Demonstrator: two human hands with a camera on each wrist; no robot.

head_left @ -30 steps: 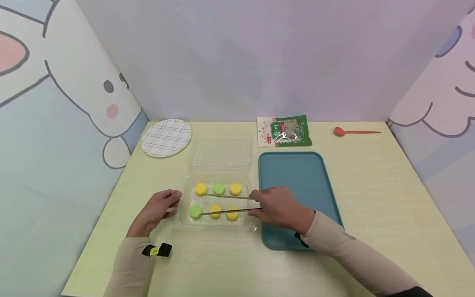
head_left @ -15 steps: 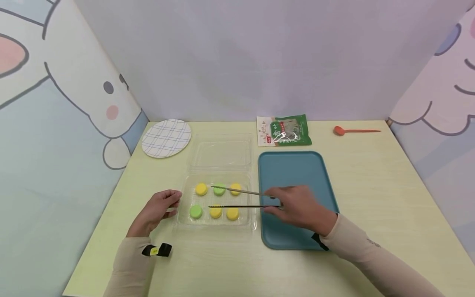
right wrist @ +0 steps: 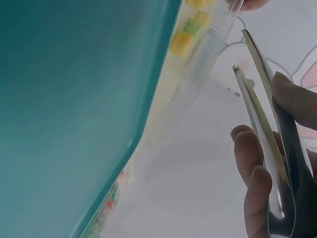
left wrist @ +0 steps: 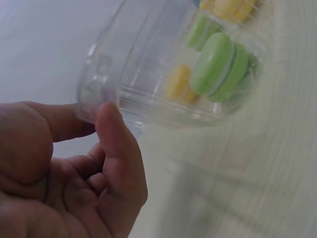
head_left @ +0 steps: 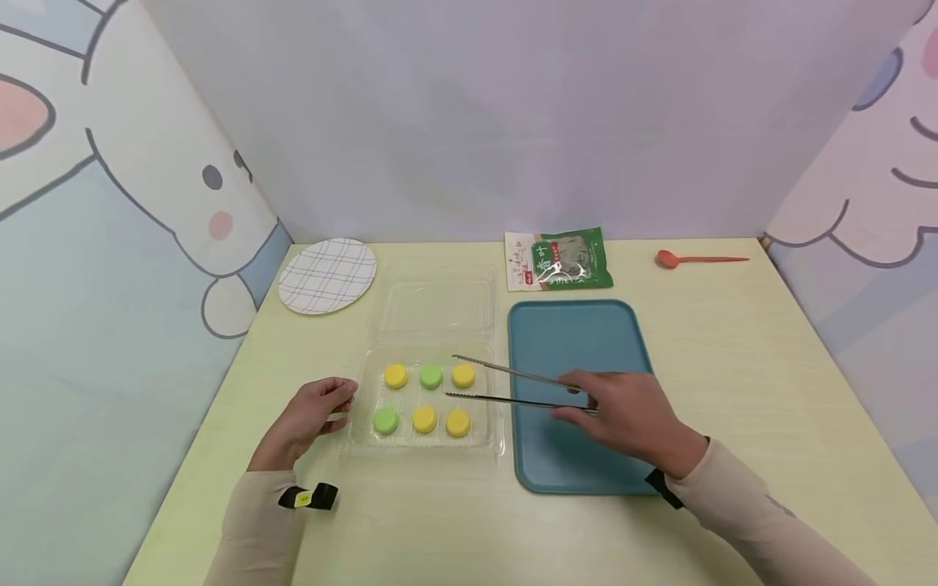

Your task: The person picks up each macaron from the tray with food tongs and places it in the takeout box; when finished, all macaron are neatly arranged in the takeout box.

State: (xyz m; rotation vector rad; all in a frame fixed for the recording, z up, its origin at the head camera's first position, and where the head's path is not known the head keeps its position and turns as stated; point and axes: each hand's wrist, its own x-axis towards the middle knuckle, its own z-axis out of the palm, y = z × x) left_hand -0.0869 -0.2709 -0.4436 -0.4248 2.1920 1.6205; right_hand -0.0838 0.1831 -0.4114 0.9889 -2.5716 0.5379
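Note:
A clear plastic clamshell box [head_left: 359, 423] lies with its lid folded back. Two rows of macarons sit inside it, green [head_left: 385, 421] and yellow [head_left: 458, 423]. My left hand [head_left: 311, 415] pinches the box's left rim between thumb and fingers, which the left wrist view shows close up. In my right hand [head_left: 630, 411] is a pair of metal tongs [head_left: 513, 400], their arms spread and nothing between the tips. The tips hover over the right part of the box, while the hand is above the blue tray [head_left: 579, 472].
A checked white plate [head_left: 327, 277] stands at the back left. Behind the tray lies a green and white packet [head_left: 560, 259] with dried leaves. An orange spoon [head_left: 668, 259] rests at the back right. Walls border the table at the back and sides.
My right hand has drawn the tongs rightward, off the left macarons and toward the tray. The left hand keeps its place at the box rim. The macarons have stayed put.

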